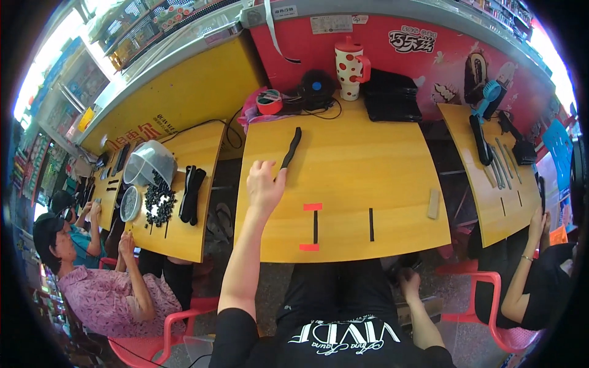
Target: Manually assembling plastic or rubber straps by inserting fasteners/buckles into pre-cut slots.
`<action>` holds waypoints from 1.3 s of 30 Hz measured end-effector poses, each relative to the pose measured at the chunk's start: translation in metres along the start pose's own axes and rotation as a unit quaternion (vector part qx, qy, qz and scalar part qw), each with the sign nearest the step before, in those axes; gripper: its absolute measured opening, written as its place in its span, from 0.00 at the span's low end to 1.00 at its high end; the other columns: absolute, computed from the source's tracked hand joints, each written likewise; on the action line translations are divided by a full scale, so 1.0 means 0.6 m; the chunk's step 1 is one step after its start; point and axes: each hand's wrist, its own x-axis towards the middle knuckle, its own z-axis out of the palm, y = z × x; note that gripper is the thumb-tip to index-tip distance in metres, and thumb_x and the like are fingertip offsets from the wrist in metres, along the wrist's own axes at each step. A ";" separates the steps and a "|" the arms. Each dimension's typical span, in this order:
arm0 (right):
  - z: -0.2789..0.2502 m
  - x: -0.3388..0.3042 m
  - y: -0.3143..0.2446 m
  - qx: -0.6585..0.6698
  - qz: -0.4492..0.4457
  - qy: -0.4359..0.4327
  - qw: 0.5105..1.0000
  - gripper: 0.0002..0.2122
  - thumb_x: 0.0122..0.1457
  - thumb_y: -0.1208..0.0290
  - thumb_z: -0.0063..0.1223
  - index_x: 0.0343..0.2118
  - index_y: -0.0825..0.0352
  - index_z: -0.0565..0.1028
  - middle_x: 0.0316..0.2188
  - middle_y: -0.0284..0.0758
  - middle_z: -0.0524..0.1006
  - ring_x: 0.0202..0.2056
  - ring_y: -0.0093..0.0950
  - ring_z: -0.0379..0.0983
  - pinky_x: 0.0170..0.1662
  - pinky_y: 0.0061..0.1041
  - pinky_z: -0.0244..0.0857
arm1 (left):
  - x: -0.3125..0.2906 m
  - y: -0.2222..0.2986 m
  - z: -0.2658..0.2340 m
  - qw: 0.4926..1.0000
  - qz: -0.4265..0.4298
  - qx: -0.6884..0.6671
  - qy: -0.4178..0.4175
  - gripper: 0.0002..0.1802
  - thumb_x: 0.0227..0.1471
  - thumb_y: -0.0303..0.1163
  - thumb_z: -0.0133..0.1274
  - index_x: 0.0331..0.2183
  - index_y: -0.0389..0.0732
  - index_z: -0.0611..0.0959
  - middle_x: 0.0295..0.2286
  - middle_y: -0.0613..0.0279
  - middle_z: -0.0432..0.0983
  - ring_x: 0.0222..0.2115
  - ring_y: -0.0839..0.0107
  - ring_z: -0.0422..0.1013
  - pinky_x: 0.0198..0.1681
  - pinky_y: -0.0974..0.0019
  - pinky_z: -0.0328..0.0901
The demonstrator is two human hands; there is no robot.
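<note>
On the wooden table (368, 162) lies a black wavy strip (294, 145), its near end at the loosely curled left hand (265, 187), apparently being placed or fetched; lifting would need a pinch. Whether it or the right hand (409, 283) grips, I cannot tell.

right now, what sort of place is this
Probably a small workshop: people sit at separate wooden tables, one bearing small black pieces heaped by a tipped clear tub.

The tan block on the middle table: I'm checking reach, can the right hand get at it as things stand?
Probably not directly: the right hand appears low, beyond the near edge of the table, which seems in the way. Once raised, it should find the tan block uncovered.
</note>
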 end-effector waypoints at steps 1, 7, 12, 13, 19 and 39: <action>-0.015 -0.001 -0.060 0.008 -0.056 0.015 0.998 0.07 0.49 0.79 0.53 0.32 0.72 0.77 0.28 0.45 0.78 0.32 0.37 0.77 0.34 0.31 0.68 | 0.026 -0.005 0.022 0.994 0.020 0.106 -0.032 0.14 0.48 0.34 0.57 0.36 0.34 0.80 0.38 0.50 0.74 0.41 0.57 0.71 0.41 0.59 0.66; -0.094 -0.053 -0.311 0.033 -0.242 0.037 0.969 0.06 0.50 0.79 0.56 0.31 0.72 0.77 0.26 0.45 0.77 0.28 0.40 0.76 0.30 0.31 0.68 | 0.104 -0.010 0.119 0.946 0.028 0.263 -0.188 0.16 0.49 0.32 0.54 0.39 0.33 0.78 0.40 0.48 0.72 0.43 0.52 0.68 0.45 0.54 0.65; -0.109 -0.049 -0.413 0.049 -0.286 -0.004 0.957 0.05 0.48 0.83 0.58 0.29 0.72 0.76 0.23 0.40 0.75 0.22 0.34 0.73 0.26 0.27 0.65 | 0.035 0.047 0.040 0.975 0.173 0.064 -0.126 0.12 0.45 0.23 0.54 0.35 0.33 0.77 0.38 0.46 0.72 0.38 0.49 0.70 0.42 0.54 0.66; -0.107 -0.040 -0.430 0.085 -0.295 -0.008 0.952 0.06 0.50 0.82 0.57 0.32 0.72 0.76 0.23 0.40 0.76 0.23 0.32 0.73 0.27 0.25 0.66 | 0.007 0.074 0.005 0.967 0.232 0.040 -0.094 0.12 0.44 0.22 0.54 0.35 0.32 0.78 0.38 0.46 0.73 0.37 0.50 0.71 0.40 0.53 0.66; -0.085 0.013 -0.544 0.467 -0.153 -0.171 0.854 0.21 0.60 0.69 0.53 0.54 0.72 0.66 0.37 0.41 0.76 0.30 0.23 0.73 0.32 0.18 0.66 | -0.173 0.159 -0.107 0.938 0.322 -0.085 -0.096 0.17 0.36 0.19 0.58 0.35 0.29 0.79 0.35 0.48 0.75 0.29 0.56 0.73 0.30 0.58 0.66; -0.074 -0.025 -0.544 0.339 -0.155 -0.316 0.872 0.07 0.59 0.79 0.51 0.39 0.72 0.75 0.29 0.30 0.75 0.29 0.17 0.71 0.33 0.17 0.67 | -0.302 0.181 -0.039 0.744 -0.186 -0.559 -0.316 0.14 0.54 0.24 0.56 0.43 0.32 0.78 0.32 0.62 0.77 0.32 0.76 0.73 0.37 0.74 0.68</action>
